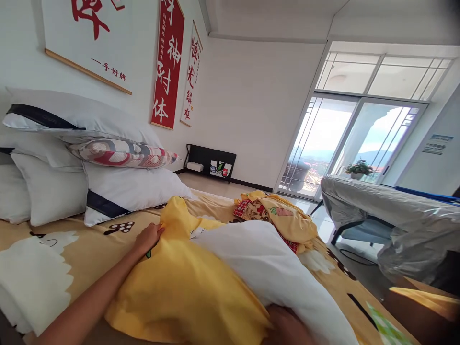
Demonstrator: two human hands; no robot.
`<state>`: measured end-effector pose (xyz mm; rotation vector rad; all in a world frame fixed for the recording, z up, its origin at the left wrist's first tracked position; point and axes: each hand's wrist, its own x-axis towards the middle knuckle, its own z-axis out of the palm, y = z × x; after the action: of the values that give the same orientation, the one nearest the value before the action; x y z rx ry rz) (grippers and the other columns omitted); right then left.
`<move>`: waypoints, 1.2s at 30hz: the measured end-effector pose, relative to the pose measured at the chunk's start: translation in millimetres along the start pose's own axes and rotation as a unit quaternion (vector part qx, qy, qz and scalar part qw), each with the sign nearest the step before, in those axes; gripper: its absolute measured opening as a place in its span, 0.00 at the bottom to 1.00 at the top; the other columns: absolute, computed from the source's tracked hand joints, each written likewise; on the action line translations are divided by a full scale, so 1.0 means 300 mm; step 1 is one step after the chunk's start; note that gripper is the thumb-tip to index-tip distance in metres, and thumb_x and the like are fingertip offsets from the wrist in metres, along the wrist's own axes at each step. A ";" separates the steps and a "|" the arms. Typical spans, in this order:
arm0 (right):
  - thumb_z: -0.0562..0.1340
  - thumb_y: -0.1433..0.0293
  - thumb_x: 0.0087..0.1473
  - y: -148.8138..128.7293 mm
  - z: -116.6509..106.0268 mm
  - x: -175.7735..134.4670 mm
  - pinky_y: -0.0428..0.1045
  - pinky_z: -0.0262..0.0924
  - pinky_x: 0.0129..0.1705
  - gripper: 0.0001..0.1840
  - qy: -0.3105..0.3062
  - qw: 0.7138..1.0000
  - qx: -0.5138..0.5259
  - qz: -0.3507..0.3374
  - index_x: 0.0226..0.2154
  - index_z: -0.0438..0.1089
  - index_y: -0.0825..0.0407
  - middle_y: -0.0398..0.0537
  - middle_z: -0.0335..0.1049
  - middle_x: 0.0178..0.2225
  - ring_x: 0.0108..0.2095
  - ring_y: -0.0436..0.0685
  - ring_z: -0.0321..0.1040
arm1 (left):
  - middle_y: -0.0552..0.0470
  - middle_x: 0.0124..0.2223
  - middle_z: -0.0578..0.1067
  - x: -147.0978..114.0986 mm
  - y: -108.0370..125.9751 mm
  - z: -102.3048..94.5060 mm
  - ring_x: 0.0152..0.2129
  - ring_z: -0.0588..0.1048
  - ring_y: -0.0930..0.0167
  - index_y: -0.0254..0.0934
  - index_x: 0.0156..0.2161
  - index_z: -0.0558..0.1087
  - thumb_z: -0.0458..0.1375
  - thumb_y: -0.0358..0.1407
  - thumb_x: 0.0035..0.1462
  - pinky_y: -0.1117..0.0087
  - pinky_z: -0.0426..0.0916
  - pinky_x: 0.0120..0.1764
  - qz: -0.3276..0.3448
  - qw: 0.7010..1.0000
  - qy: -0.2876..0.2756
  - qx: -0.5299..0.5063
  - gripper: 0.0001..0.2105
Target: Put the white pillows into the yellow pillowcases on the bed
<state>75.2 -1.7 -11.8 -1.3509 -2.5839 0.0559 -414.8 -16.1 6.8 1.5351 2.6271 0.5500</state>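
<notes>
A yellow pillowcase (187, 287) lies spread over the bed in front of me, its far corner raised. My left hand (149, 238) is closed on the pillowcase's left edge, fingers pinching the cloth. Partly inside or beneath the yellow cloth is a white pillow (258, 258); where its covered end stops cannot be seen. Low in the picture, my right hand (287, 326) touches the place where pillowcase and pillow meet. Its fingers are hidden by the white pillow and the cloth, so their grip does not show.
White pillows (132, 187) and a patterned pillow (122, 152) are stacked on the left. Beyond the white pillow lies a heap of yellow and red-checked cloth (287, 211). A black low shelf (197, 155) stands by the wall. At right is a plastic-covered table (377, 191) with a chair.
</notes>
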 end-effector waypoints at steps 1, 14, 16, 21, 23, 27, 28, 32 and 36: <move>0.54 0.76 0.44 0.019 -0.020 0.006 0.49 0.61 0.44 0.14 0.012 1.000 -0.016 -0.011 0.29 0.73 0.48 0.46 0.77 0.36 0.41 0.58 0.71 | 0.39 0.46 0.75 0.019 0.004 -0.025 0.44 0.74 0.57 0.36 0.43 0.74 0.42 0.45 0.63 0.64 0.66 0.39 -0.002 1.000 0.000 0.005 0.21; 0.55 0.73 0.49 0.069 0.019 -0.015 0.53 0.63 0.42 0.13 0.092 0.995 0.006 -0.023 0.34 0.74 0.50 0.51 0.76 0.36 0.40 0.62 0.71 | 0.40 0.43 0.78 -0.006 -0.047 0.008 0.41 0.76 0.57 0.38 0.49 0.73 0.39 0.47 0.64 0.64 0.66 0.38 -0.010 0.999 -0.011 0.028 0.24; 0.56 0.65 0.52 0.091 -0.057 -0.005 0.54 0.64 0.41 0.14 0.137 0.990 0.032 0.012 0.37 0.74 0.50 0.52 0.75 0.35 0.39 0.63 0.71 | 0.40 0.45 0.77 0.006 -0.037 -0.013 0.43 0.74 0.57 0.38 0.51 0.71 0.35 0.48 0.65 0.63 0.65 0.41 -0.007 0.999 0.014 0.037 0.27; 0.53 0.73 0.50 -0.019 -0.021 0.040 0.58 0.61 0.49 0.17 0.026 1.000 0.000 0.012 0.38 0.74 0.54 0.55 0.76 0.39 0.44 0.64 0.70 | 0.37 0.47 0.76 0.012 -0.046 -0.013 0.46 0.73 0.55 0.36 0.53 0.70 0.34 0.47 0.65 0.61 0.65 0.43 -0.032 0.998 0.002 0.061 0.27; 0.52 0.76 0.48 -0.063 0.019 0.029 0.57 0.60 0.52 0.20 -0.050 0.999 0.016 0.008 0.41 0.74 0.54 0.54 0.75 0.44 0.47 0.63 0.70 | 0.39 0.47 0.77 -0.002 -0.060 -0.003 0.44 0.74 0.56 0.38 0.52 0.71 0.37 0.46 0.65 0.62 0.66 0.41 -0.034 0.997 -0.028 0.061 0.25; 0.58 0.65 0.52 -0.052 -0.078 -0.057 0.55 0.60 0.55 0.21 -0.080 0.991 0.102 -0.012 0.49 0.72 0.48 0.50 0.70 0.53 0.53 0.62 0.66 | 0.35 0.44 0.77 -0.034 -0.045 -0.069 0.43 0.74 0.52 0.32 0.41 0.76 0.44 0.40 0.62 0.58 0.65 0.42 -0.026 0.996 -0.035 0.080 0.20; 0.60 0.62 0.52 -0.044 -0.137 -0.077 0.54 0.60 0.56 0.23 -0.086 0.989 0.117 -0.030 0.52 0.70 0.45 0.48 0.69 0.54 0.54 0.61 0.65 | 0.30 0.44 0.75 -0.048 -0.018 -0.098 0.44 0.72 0.49 0.28 0.39 0.76 0.44 0.37 0.61 0.53 0.63 0.45 -0.021 0.995 -0.018 0.092 0.19; 0.57 0.59 0.56 -0.065 -0.406 -0.023 0.52 0.64 0.51 0.18 0.000 0.992 0.077 -0.100 0.47 0.73 0.42 0.47 0.73 0.49 0.49 0.58 0.70 | 0.28 0.52 0.70 -0.151 0.220 -0.173 0.54 0.64 0.49 0.27 0.46 0.73 0.41 0.32 0.62 0.49 0.51 0.56 0.073 0.990 0.057 0.106 0.19; 0.51 0.63 0.61 -0.148 -0.543 0.275 0.57 0.56 0.57 0.18 0.169 0.971 -0.039 -0.163 0.48 0.70 0.48 0.49 0.71 0.51 0.53 0.59 0.66 | 0.41 0.61 0.64 -0.240 0.539 -0.112 0.60 0.59 0.61 0.34 0.55 0.68 0.45 0.40 0.63 0.61 0.48 0.62 0.336 0.940 0.060 -0.013 0.20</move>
<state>29.1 28.4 167.9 -0.8503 -2.4917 -0.3061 -250.7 -15.1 81.5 2.4554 2.0903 0.7184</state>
